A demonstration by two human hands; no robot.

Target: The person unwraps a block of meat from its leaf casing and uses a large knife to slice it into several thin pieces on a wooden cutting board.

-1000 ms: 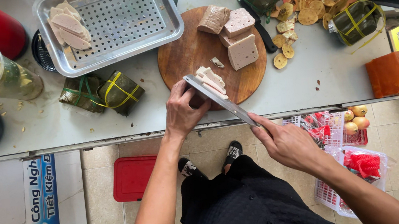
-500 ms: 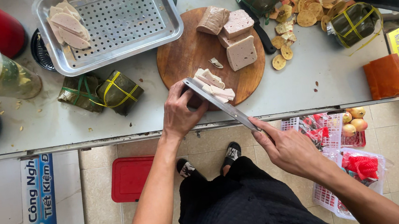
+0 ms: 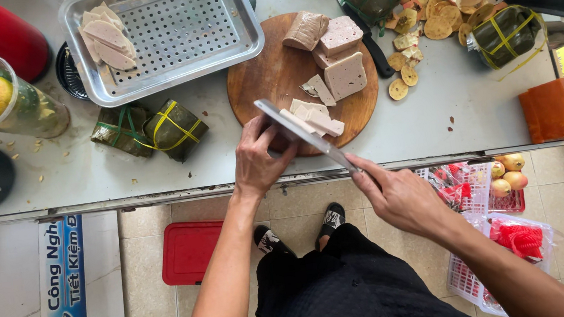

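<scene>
My right hand (image 3: 403, 198) has a closed grip on the knife (image 3: 304, 135) handle. The blade carries soft, pale sausage slices (image 3: 313, 119), and my left hand (image 3: 257, 158) steadies them with curled fingers above the round cutting board (image 3: 265, 75) on the desk (image 3: 446, 111). They look floppy and slippery, so they are best supported from beneath.

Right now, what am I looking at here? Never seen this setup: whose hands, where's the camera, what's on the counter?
There is no machine: a person works with bare hands, filmed by one camera worn on the head, looking straight down.

The right hand grips a knife whose flat blade carries pale meat slices. The left hand steadies those slices against the blade, over the near edge of a round wooden cutting board.

On the board lie blocks of pale sausage. On the grey counter stand a perforated metal tray holding more slices, and leaf-wrapped parcels tied with string.
</scene>
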